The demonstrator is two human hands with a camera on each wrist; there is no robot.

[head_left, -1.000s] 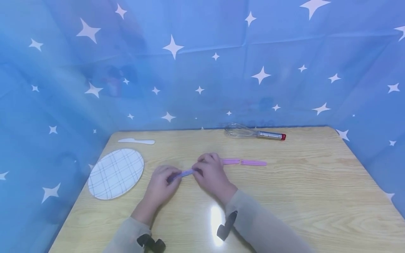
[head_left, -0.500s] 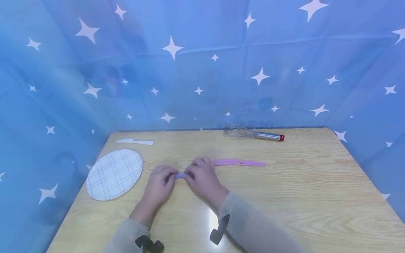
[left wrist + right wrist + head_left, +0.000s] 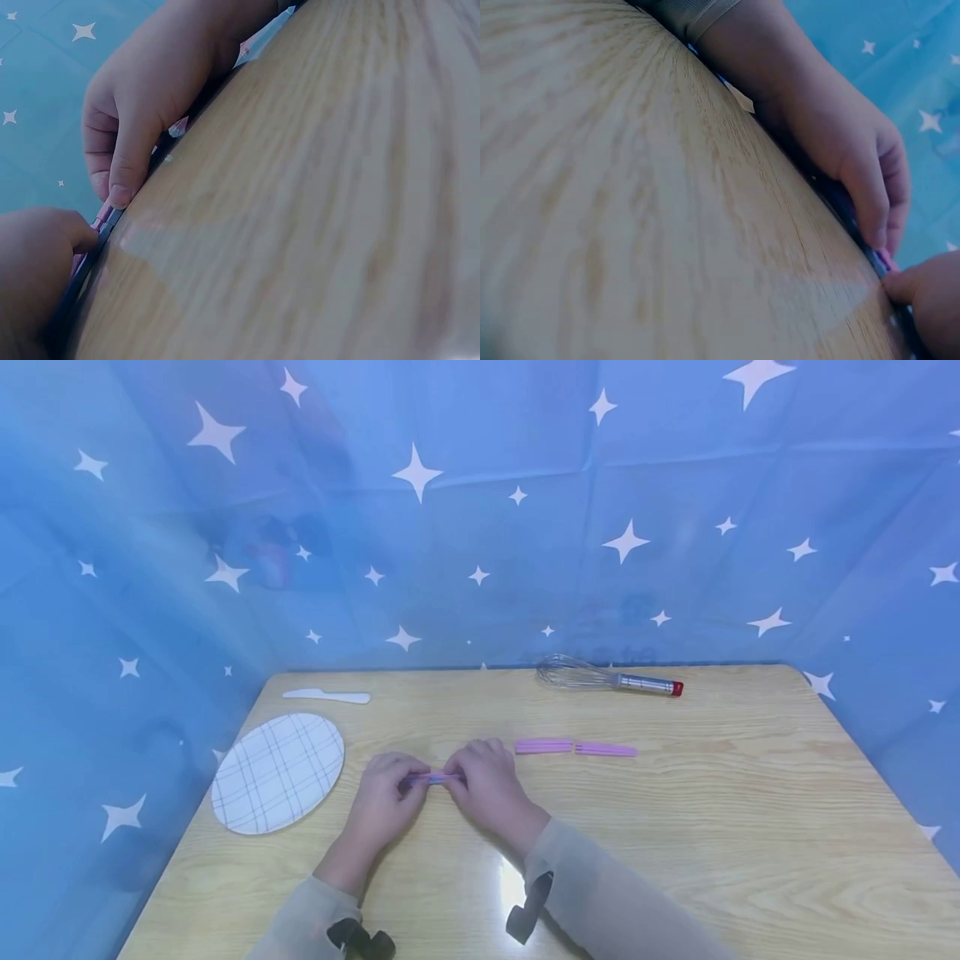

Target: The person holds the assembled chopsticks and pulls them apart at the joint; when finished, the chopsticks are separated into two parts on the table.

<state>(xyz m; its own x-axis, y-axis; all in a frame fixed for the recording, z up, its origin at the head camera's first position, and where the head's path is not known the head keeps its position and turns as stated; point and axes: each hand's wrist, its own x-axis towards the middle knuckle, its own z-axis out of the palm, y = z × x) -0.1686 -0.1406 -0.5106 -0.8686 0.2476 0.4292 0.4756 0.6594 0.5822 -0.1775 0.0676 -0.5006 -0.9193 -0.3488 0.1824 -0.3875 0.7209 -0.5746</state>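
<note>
Near the middle of the table, my left hand [image 3: 381, 797] and right hand [image 3: 491, 793] face each other, fingertips pinching opposite ends of a short, slim pink-and-purple stick-like piece [image 3: 437, 778]. Only a small stretch of it shows between the fingers, low over the wood. In the left wrist view a bit of pink [image 3: 101, 217] appears between the two thumbs; the right wrist view shows a similar pink bit [image 3: 887, 259]. Just beyond my right hand lie two small sets of thin pink sticks [image 3: 543, 747], end to end with a narrow gap.
A whisk [image 3: 611, 678] with a red-tipped handle lies along the back edge. To the left are an oval white checked plate [image 3: 277, 774] and a white knife [image 3: 326, 696] behind it. Blue cloth with white stars [image 3: 480, 527] borders the wooden table [image 3: 712, 827].
My right hand has shifted left, closer to my left hand, and less of the held piece shows between them. More of the pink sticks beyond the right hand is uncovered.
</note>
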